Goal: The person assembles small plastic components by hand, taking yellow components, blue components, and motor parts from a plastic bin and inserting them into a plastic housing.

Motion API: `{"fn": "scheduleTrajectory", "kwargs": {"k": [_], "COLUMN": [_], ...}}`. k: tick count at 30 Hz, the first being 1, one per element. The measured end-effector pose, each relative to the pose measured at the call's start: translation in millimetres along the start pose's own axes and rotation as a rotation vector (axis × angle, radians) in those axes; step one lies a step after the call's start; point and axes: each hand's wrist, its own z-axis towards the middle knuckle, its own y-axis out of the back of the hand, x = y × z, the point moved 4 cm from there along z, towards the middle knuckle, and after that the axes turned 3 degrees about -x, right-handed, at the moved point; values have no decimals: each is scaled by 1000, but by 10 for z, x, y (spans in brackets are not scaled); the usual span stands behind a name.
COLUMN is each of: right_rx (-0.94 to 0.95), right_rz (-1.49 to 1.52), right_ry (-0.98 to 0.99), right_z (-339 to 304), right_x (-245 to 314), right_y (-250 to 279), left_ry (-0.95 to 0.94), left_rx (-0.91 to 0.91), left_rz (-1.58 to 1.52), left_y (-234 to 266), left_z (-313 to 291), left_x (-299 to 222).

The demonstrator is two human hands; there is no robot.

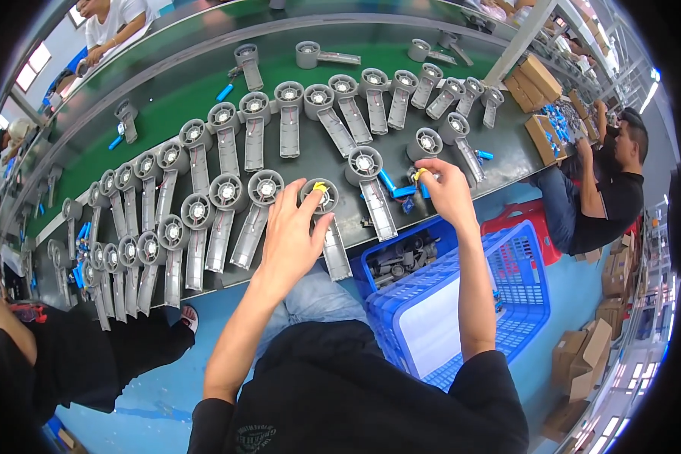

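My left hand (291,238) grips a grey handheld fan housing (334,246) at the table's near edge. Its thumb and fingers lie about the round fan head, with something yellow on a fingertip. My right hand (450,198) is bent with the fingertips together over the table, also with yellow at a fingertip. Whatever those fingers pinch is too small to make out. Beside them lie a blue cylindrical battery (387,179) and a small dark part with wires (408,205). Another fan housing (424,143) is just beyond the right hand, and one more (372,193) lies between my hands.
Rows of similar fan housings (254,129) cover the dark table, with a green belt (181,98) beyond. Blue crates (431,303) stand below the edge at right, one holding grey parts. A co-worker (617,181) sits at right by cardboard boxes (541,140); another person is at left.
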Motion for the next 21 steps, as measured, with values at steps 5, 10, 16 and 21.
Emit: {"fn": "scheduleTrajectory", "kwargs": {"k": [5, 10, 16, 21], "right_rx": [140, -148, 200, 86], "right_rz": [562, 119, -162, 239], "right_ry": [-190, 153, 171, 31], "right_z": [0, -141, -558, -489], "right_x": [66, 237, 351, 323], "right_y": [57, 46, -14, 146], "left_ry": [25, 37, 18, -4], "left_rx": [33, 34, 11, -15], "left_rz": [-7, -53, -73, -56], "left_y": [-37, -82, -82, -56], "left_z": [-14, 11, 2, -26], "left_x": [60, 107, 107, 93]}}
